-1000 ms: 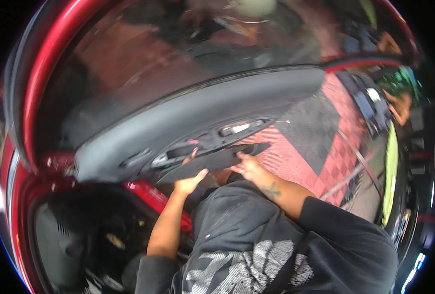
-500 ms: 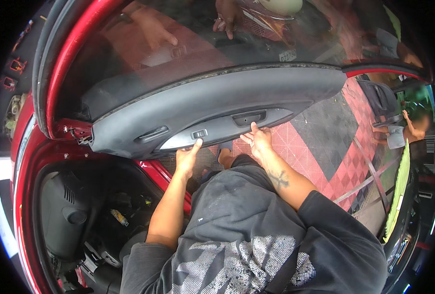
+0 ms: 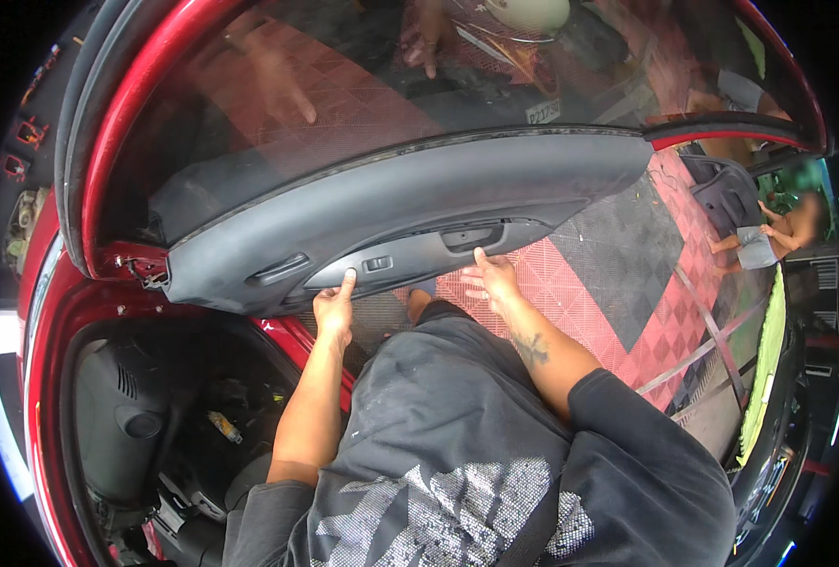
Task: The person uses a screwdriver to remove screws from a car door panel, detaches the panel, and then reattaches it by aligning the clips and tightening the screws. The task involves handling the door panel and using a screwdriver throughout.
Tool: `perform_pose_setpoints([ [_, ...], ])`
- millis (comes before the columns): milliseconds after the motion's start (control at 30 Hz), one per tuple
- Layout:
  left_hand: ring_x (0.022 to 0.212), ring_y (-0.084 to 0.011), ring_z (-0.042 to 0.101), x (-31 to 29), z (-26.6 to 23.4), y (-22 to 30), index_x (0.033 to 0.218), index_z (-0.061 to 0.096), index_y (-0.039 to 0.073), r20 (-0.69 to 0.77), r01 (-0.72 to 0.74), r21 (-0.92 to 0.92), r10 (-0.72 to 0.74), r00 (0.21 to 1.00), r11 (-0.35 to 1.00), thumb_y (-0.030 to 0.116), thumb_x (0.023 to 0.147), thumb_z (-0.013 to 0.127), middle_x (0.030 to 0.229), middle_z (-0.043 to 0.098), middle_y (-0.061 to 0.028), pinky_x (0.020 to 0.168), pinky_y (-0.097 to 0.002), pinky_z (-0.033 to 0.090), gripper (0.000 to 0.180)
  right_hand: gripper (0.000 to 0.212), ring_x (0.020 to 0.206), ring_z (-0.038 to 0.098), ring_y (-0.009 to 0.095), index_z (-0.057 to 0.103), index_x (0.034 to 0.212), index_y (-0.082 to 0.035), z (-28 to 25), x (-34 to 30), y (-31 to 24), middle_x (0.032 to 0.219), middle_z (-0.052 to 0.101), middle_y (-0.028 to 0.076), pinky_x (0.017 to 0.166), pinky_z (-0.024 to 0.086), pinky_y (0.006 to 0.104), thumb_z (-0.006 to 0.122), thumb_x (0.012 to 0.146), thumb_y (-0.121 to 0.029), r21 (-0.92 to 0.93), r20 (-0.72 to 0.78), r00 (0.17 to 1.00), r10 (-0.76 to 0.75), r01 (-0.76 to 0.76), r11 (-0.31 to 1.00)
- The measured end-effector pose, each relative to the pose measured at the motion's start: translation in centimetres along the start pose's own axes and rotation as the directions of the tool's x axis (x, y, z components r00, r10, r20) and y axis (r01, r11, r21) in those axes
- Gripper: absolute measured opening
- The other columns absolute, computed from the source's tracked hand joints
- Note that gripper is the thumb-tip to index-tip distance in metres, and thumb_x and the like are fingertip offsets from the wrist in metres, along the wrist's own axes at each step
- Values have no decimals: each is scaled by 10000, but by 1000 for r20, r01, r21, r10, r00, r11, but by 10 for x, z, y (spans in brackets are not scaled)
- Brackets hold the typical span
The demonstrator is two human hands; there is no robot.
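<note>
Neither grip was closed: left hand (image 3: 333, 312) lay open, a fingertip pressing the armrest's lower edge; right hand (image 3: 493, 281) rested flat, fingers spread, under the pull handle recess (image 3: 470, 236). Even pressure at both points would serve best. Grey door trim panel (image 3: 419, 203) spanned the open red door (image 3: 122, 123), far of the person, matte, slightly scuffed.

Single head-worn fisheye view, looking steeply down, close over the grey door panel (image 3: 410, 213), edges bending outward
</note>
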State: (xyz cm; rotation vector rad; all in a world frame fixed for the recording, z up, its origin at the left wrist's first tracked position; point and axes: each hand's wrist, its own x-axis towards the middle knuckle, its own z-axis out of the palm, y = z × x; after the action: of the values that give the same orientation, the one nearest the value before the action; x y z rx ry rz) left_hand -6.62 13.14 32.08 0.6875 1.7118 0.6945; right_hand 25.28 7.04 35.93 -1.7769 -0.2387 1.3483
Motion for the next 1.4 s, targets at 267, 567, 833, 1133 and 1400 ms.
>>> perform_pose_setpoints([
  [267,399,-92,306,-5,1,12,920,658,4,66,204,-225,-194,979,953,531,847,866,560,423,32,394,-300,211,572,625,1213,655,350,584,1321,-41,-14,-17,-22,1251,657,185,894,579,480,686,971,-549,-905,23,700,-714,318,283],
  [567,406,-116,312,-8,13,21,949,735,-33,-49,202,3,-201,978,979,656,837,813,589,463,0,412,-314,223,702,914,1631,39,371,89,1687,-57,-39,7,-19,1756,23,218,1318,134,523,549,1040,-509,-961,273,806,-525,252,-114],
  [833,482,-70,210,-7,21,-3,1304,561,-55,374,451,-331,-323,869,829,736,894,697,632,195,84,464,-253,181,901,1075,1634,57,357,74,1684,-38,-37,-15,-45,1757,38,214,1315,144,549,743,848,-145,-957,287,872,-398,242,-160],
  [1133,490,-62,237,-1,17,-6,1178,554,-4,304,371,-277,-285,909,886,716,884,726,665,228,69,457,-235,202,797,1061,1636,44,344,20,1679,-24,-108,12,-43,1759,28,205,1331,127,475,682,850,-56,-942,337,801,-495,283,-182],
  [1400,447,-58,242,-4,9,3,1161,601,-37,121,308,-263,-286,951,914,604,855,833,637,276,83,415,-246,188,747,1110,1636,50,350,30,1672,2,-89,-7,-50,1761,11,201,1323,166,496,730,813,-72,-965,244,886,-395,262,-9],
])
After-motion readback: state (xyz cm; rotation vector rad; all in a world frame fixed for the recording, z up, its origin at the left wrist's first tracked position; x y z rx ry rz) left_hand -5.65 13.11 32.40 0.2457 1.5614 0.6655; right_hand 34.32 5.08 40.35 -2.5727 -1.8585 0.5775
